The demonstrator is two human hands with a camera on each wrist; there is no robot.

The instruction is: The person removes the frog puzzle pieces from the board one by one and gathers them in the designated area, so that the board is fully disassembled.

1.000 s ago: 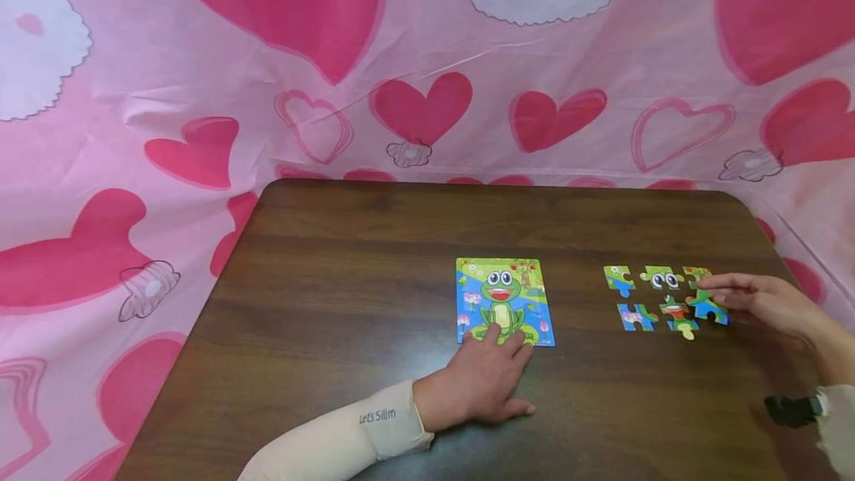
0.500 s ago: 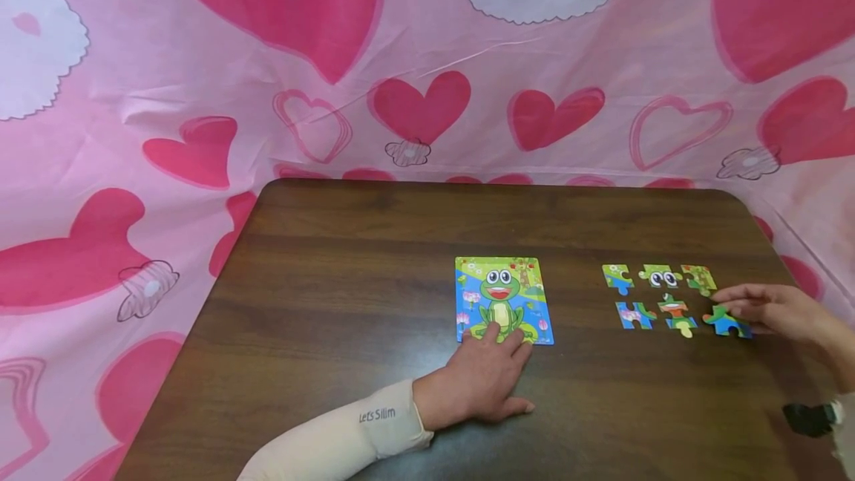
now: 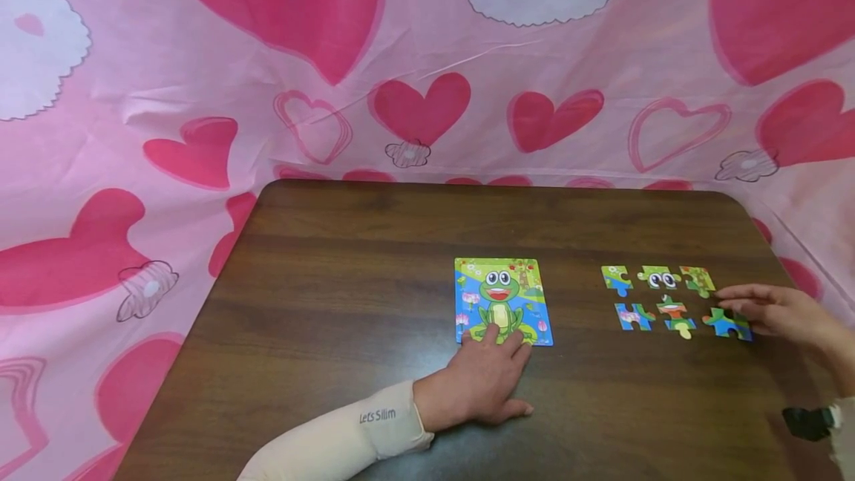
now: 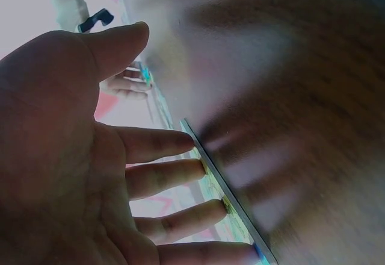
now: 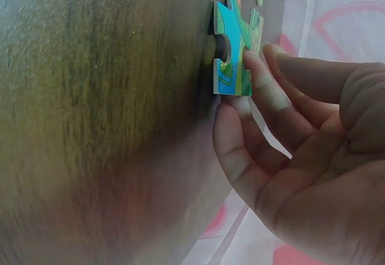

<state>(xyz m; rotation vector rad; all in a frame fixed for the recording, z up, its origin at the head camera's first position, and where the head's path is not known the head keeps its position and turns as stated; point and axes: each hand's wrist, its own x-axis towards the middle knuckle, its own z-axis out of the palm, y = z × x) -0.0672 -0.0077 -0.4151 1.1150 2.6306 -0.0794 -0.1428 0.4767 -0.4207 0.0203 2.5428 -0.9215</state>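
Observation:
A square frog picture board lies flat at the middle of the table. My left hand rests its straight fingertips on the board's lower edge, thumb out to the side; the left wrist view shows the fingers along that edge. At the right, my right hand is beside a blue and green jigsaw piece that lies on the table. In the right wrist view a fingertip touches this piece, while the thumb stands apart from it.
Several other jigsaw pieces lie in two rows left of my right hand, including an eyes piece, a mouth piece and a flower piece. A pink heart-print cloth hangs behind the brown table.
My right hand has slid the blue and green piece right and slightly down, away from the mouth piece, and has since stayed beside it. My left hand has stayed on the board.

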